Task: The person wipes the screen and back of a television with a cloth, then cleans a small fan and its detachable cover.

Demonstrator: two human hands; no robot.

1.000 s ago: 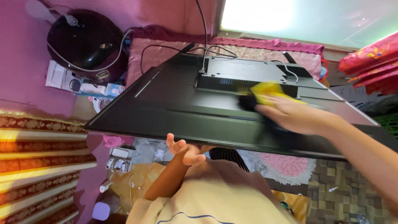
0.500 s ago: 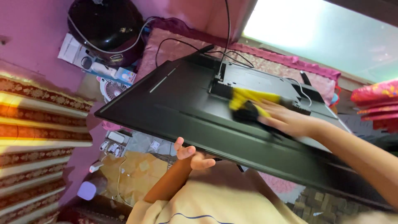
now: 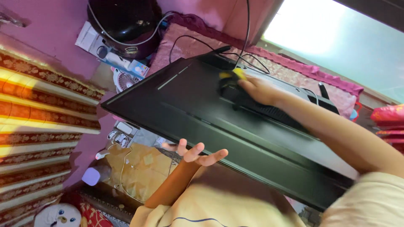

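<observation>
Your right hand (image 3: 257, 89) presses a yellow cloth (image 3: 235, 75) flat against the back of the big black TV (image 3: 198, 109). Your fingers are curled over the cloth and hold it down, near the top middle of the TV back, close to where the black cords (image 3: 235, 52) plug in. Your left hand (image 3: 198, 154) is open under the lower edge of the TV, with the fingers spread wide and the palm up. It holds nothing, and I cannot tell if it touches the edge or just sits close below it. The TV leans at a slant and rests on a pink cloth-covered table (image 3: 290, 65). To wipe well, I think you should keep the cloth flat and push softly, because the TV is tilted and could slide. Keep your open hand snug under the edge so the TV stays steady. Go slow near the cords so the cloth does not tug them loose. Wipe in long lines along the ridges, so dust does not hide in the grooves. Past the TV there is a round black cooker (image 3: 122, 21) in the corner with small boxes (image 3: 94, 42) beside it. A small white fan (image 3: 122, 80) sits lower down, and a striped rug (image 3: 38, 109) lies off to the side.
</observation>
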